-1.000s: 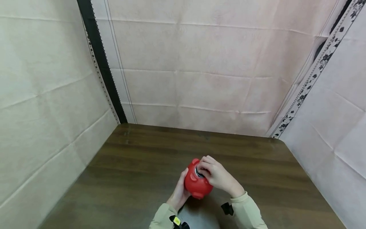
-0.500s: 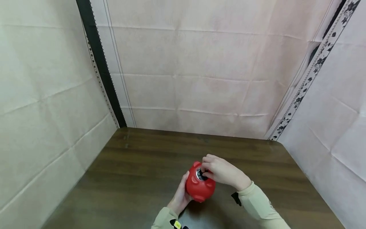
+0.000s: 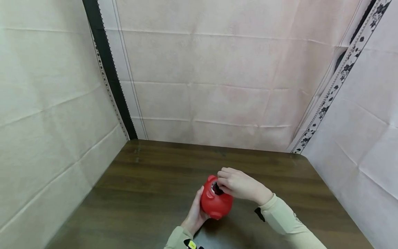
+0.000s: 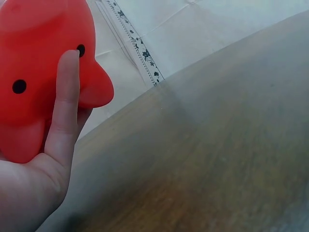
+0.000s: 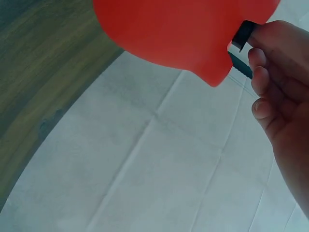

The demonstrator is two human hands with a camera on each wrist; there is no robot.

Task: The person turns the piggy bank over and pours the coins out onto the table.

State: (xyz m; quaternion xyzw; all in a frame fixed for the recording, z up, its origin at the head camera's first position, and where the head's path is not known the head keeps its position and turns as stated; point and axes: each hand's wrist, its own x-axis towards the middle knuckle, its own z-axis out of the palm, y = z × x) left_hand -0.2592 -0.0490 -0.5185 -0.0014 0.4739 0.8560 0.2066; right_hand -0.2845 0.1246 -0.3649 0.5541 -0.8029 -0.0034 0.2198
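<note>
A glossy red piggy bank (image 3: 216,207) is held above the table with its underside turned up. My left hand (image 3: 194,215) grips it from the left, the thumb lying along its side. In the left wrist view two black dots show on the red piggy bank (image 4: 34,104), near the left thumb (image 4: 66,92). My right hand (image 3: 244,186) pinches a black plug (image 3: 218,189) at the round, pale-rimmed opening in the underside. Seen from the right wrist, the plug (image 5: 244,34) stands out from the red surface, with curled fingers beside it. How far it sits in the opening is hidden.
A dark brown wood-grain table (image 3: 149,193) lies beneath both hands. Pale creased cloth hangs behind it (image 3: 199,86) and at both sides, with a black strip (image 3: 109,65) at the left corner and a flowered border (image 3: 335,83) at the right.
My right hand has turned a little and its forearm has swung right. The black plug shows more, tilted in the opening. The left hand keeps its grip on the piggy bank.
</note>
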